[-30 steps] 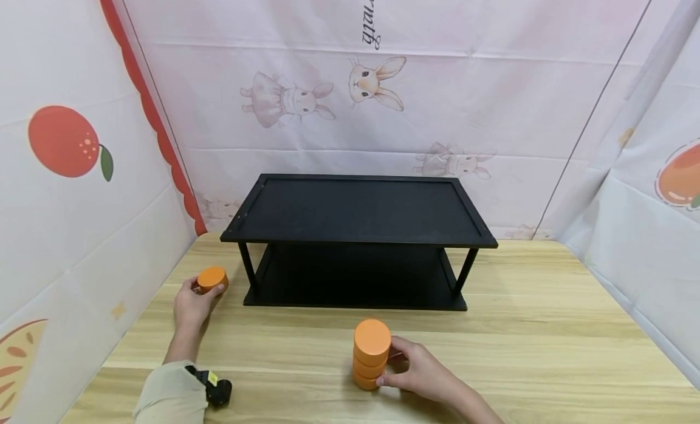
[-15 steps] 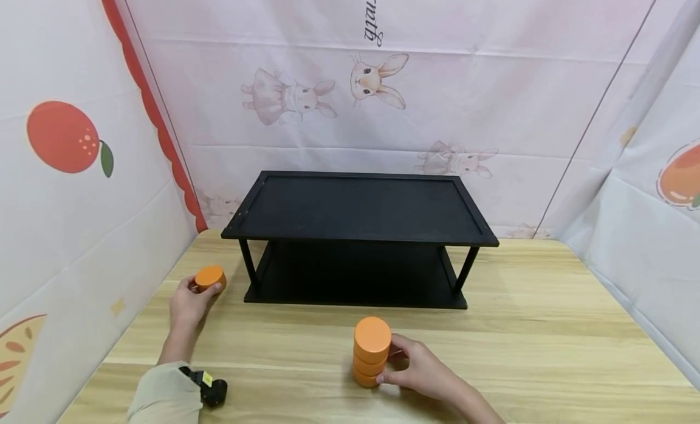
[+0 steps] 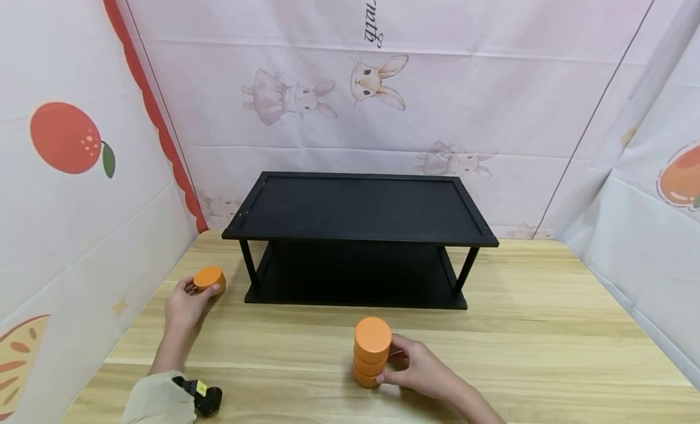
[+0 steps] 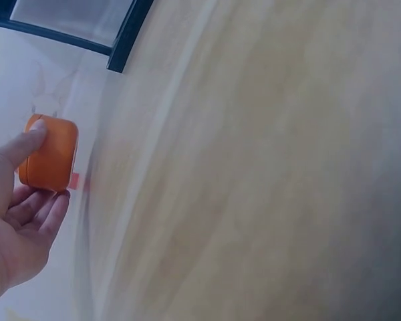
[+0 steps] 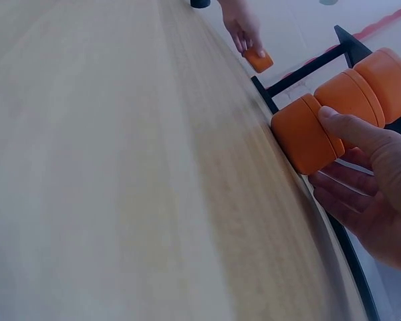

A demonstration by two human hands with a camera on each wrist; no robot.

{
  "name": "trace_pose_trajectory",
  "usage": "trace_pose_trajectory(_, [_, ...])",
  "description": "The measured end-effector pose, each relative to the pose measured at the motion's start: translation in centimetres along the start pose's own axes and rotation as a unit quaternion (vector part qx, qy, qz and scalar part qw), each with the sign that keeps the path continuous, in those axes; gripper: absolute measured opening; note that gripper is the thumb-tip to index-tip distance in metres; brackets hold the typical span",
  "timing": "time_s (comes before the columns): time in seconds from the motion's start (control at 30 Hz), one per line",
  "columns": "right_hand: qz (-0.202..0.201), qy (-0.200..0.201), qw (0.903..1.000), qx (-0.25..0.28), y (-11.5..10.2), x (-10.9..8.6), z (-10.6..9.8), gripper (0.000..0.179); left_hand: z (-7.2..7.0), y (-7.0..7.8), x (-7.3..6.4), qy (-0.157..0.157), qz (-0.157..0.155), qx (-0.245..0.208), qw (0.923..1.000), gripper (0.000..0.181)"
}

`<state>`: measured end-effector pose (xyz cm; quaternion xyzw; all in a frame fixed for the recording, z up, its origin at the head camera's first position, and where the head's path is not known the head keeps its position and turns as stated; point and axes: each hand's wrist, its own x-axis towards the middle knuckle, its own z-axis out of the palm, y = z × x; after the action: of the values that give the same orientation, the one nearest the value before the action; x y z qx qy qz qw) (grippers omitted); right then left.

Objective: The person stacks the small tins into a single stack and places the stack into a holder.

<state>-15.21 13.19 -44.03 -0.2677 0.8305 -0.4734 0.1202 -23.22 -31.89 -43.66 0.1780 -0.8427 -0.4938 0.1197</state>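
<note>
At the table's left side, my left hand [image 3: 183, 307] grips a round orange lidded tub [image 3: 209, 279] between thumb and fingers. The left wrist view shows the thumb across one side of this tub [image 4: 57, 155] and the fingers beneath it. Front and centre stands an upright stack of three similar orange tubs [image 3: 372, 345]. My right hand [image 3: 420, 370] holds the stack low from its right side. In the right wrist view the thumb presses the bottom tub [image 5: 302, 137] near its lid seam, with the fingers curving around behind.
A black two-tier rack [image 3: 358, 208] stands at the back middle of the wooden table [image 3: 547, 327], with bare shelves. The left tub is just left of its front leg. Printed cloth [image 3: 306, 23] hangs behind and at both sides.
My left hand and its tub have shifted slightly left, and the left sleeve has drawn left too. The right hand and the stack have stayed in place.
</note>
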Motion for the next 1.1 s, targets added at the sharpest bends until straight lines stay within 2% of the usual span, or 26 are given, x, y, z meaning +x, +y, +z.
trace_pose_trajectory(0.2, [0.013, -0.009, 0.9998, 0.013, -0.2, 0.0, -0.1, 0.048, -0.5, 0.6, -0.5, -0.016, 0.007, 0.002, 0.9998, 0.076])
trace_pose_trajectory(0.7, [0.019, -0.008, 0.9997, 0.014, -0.2, 0.0, -0.2, 0.048, -0.8, 1.2, -1.4, -0.034, 0.059, 0.013, 0.9976, 0.073])
trace_pose_trajectory(1.1, [0.017, -0.007, 0.9997, 0.013, -0.2, 0.1, -0.2, 0.048, -0.8, 2.1, -1.8, -0.044, 0.070, 0.022, 0.9964, 0.072])
